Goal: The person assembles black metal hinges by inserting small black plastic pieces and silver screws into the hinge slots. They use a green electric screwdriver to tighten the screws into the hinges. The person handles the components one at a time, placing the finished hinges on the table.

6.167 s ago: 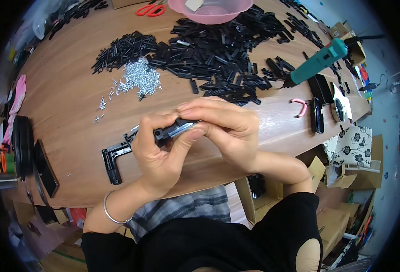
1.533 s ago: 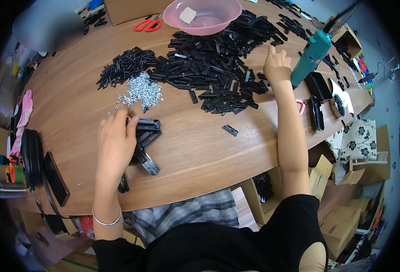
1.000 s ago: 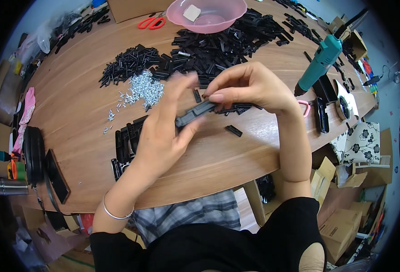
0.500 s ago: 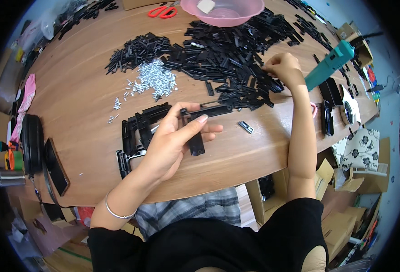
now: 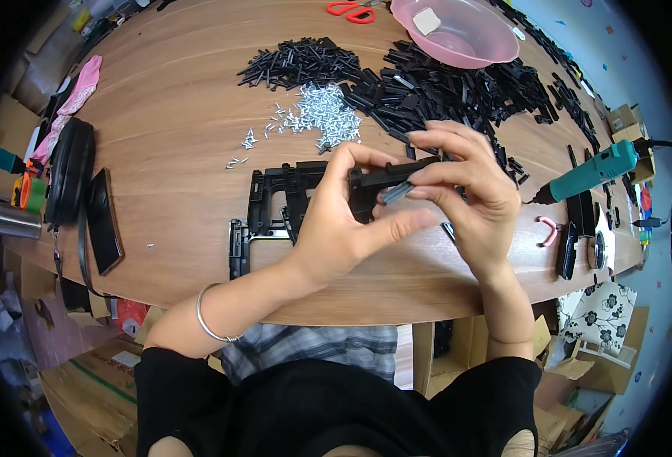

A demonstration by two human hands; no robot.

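Note:
Above the table my left hand is closed around a black plastic bracket piece, its thumb stretched out to the right. My right hand pinches a small shiny dark strip between thumb and fingers, against the bracket piece; whether it is seated cannot be made out. Below and left of the hands lie black plastic frames, partly covered by my left hand. Behind are a heap of silver screws, a heap of thin black pins and a large pile of black plastic strips.
A teal electric screwdriver leans at the right, near a pink hook-shaped piece. At the back are a pink basin and red-handled scissors. A phone, black case and steel cup sit at the left.
My right hand has come from the strip pile to my left hand, now with a small strip in its fingers. The head view has shifted, so the table things appear farther right.

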